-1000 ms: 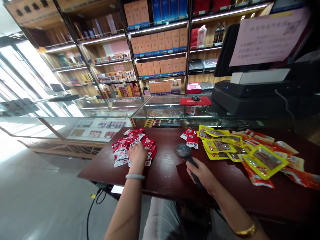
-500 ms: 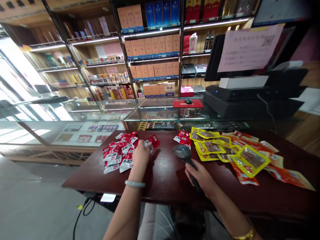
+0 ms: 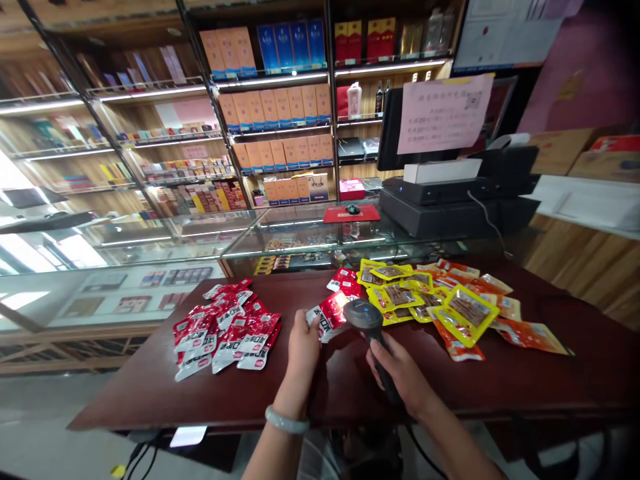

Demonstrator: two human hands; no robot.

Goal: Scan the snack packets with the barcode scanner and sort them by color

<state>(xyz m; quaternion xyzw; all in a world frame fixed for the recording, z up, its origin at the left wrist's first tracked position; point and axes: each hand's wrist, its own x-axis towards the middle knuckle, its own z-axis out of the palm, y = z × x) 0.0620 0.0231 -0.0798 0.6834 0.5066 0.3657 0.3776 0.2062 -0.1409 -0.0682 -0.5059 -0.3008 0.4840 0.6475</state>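
Observation:
My left hand (image 3: pixel 303 343) pinches a red and white snack packet (image 3: pixel 329 315) by its lower left side, above the table. Wrapped around the handle of a black barcode scanner (image 3: pixel 364 313) is my right hand (image 3: pixel 393 367). The scanner's head is close to the packet's right end, and light falls on the packet there. To the left lies a heap of similar red and white packets (image 3: pixel 227 327). A few more red packets (image 3: pixel 345 283) rest behind the held one. Beyond the scanner are yellow-edged packets (image 3: pixel 395 297) with brown contents, beside orange packets (image 3: pixel 530 335).
The dark red table (image 3: pixel 160 393) stands against a glass display counter (image 3: pixel 280 233). On the counter are a mouse (image 3: pixel 353 209) on a red mat and a black cash register (image 3: pixel 450 200) with a pink notice (image 3: pixel 443 117). Shelves of boxes (image 3: pixel 277 107) line the back.
My left hand has carried the packet rightward from beside the left heap to the scanner's head. My right hand keeps its hold on the scanner. The camera view has turned rightward.

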